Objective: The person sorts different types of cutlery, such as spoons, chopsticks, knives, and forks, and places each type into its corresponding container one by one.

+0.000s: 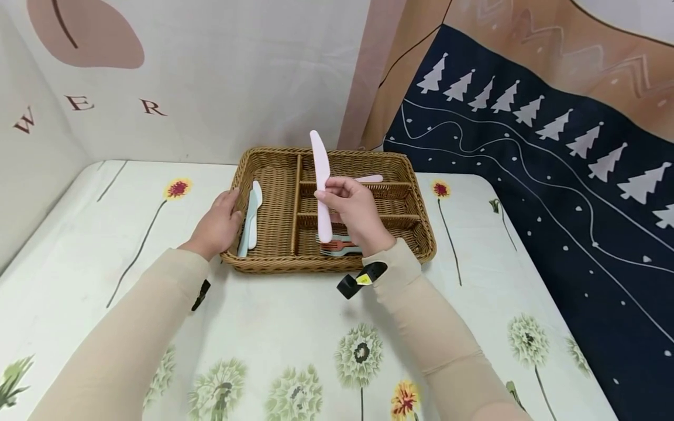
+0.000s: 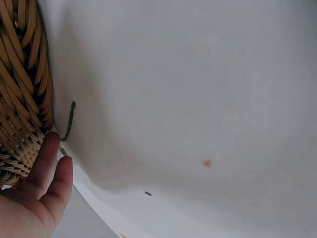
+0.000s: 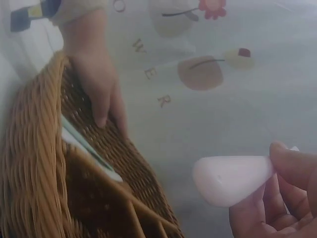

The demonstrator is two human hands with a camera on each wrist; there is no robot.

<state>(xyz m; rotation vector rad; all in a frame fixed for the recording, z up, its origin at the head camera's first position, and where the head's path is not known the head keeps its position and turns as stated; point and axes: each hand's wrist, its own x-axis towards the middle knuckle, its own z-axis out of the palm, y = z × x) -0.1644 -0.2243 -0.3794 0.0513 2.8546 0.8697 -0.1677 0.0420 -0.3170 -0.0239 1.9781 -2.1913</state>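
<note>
A pale pink toy-like knife [image 1: 320,158] stands nearly upright over the middle of the wicker basket [image 1: 326,268], its blade up. My right hand [image 1: 358,213] pinches it between thumb and fingers; in the right wrist view its rounded handle end [image 3: 223,181] points out from them. At the basket's left wall, my left hand [image 1: 216,225] holds the rim, thumb inside and other fingers outside. A light blue knife [image 1: 247,225] and a white knife [image 1: 254,231] lean in the long left compartment. Several blue and orange forks [image 1: 342,247] lie in the front right compartment.
Wooden-coloured dividers [image 1: 295,204] split the basket, with three smaller compartments on its right. Another pink handle [image 1: 371,178] shows in the back one. The basket stands on a flower-print tablecloth [image 1: 295,316], near a hanging cloth wall [image 1: 237,82] behind it.
</note>
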